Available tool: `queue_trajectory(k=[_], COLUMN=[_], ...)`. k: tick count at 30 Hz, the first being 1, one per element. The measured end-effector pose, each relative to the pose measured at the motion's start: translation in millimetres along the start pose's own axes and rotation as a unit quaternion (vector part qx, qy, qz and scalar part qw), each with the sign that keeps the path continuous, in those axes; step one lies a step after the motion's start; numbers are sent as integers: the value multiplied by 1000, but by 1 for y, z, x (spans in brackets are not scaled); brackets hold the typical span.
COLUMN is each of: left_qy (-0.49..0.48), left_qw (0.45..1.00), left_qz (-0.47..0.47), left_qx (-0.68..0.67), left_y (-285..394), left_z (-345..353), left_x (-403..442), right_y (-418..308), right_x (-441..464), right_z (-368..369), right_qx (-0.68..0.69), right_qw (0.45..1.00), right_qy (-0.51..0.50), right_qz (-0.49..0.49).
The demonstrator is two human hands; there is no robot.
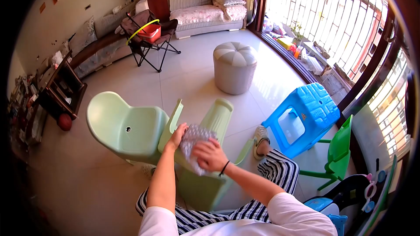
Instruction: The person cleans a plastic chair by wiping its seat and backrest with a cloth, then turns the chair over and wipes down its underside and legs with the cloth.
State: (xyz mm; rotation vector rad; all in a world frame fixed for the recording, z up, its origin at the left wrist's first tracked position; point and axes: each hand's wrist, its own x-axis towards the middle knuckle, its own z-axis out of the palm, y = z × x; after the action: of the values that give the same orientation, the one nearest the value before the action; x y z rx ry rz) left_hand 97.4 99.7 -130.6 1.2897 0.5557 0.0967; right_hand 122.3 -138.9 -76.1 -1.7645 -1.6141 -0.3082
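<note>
A crumpled grey-white patterned cloth lies over a light green plastic piece of furniture between my knees. At the cloth's left edge, my left hand is closed with its fingers curled at the fabric; part of its grip is hidden. My right hand, with a dark band at the wrist, presses on the cloth from above, its fingers bent and slightly blurred. Just left of my left hand is a light green moulded seat with a small hole in it.
A blue plastic stool lies tipped on the right, beside a green chair. A round pouf stands ahead. Farther back, a folding chair bears a red basket. A dark wooden stand is at left.
</note>
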Motion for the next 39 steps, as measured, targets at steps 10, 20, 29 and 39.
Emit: queue_trajectory(k=[10, 20, 29, 39], left_qy=[-88, -70, -41, -6], left_qw=[995, 996, 998, 980], left_qz=[-44, -42, -40, 35], left_qx=[19, 24, 41, 194], left_y=[35, 31, 32, 36], left_z=[17, 17, 20, 18], left_x=[-26, -32, -32, -49], right_y=[93, -62, 29, 26], right_x=[50, -68, -156, -102], right_z=[-17, 26, 45, 21], right_qx=[-110, 30, 130, 315], right_qw=[976, 983, 878, 793], right_qy=[92, 63, 80, -107], right_qz=[162, 170, 453, 511])
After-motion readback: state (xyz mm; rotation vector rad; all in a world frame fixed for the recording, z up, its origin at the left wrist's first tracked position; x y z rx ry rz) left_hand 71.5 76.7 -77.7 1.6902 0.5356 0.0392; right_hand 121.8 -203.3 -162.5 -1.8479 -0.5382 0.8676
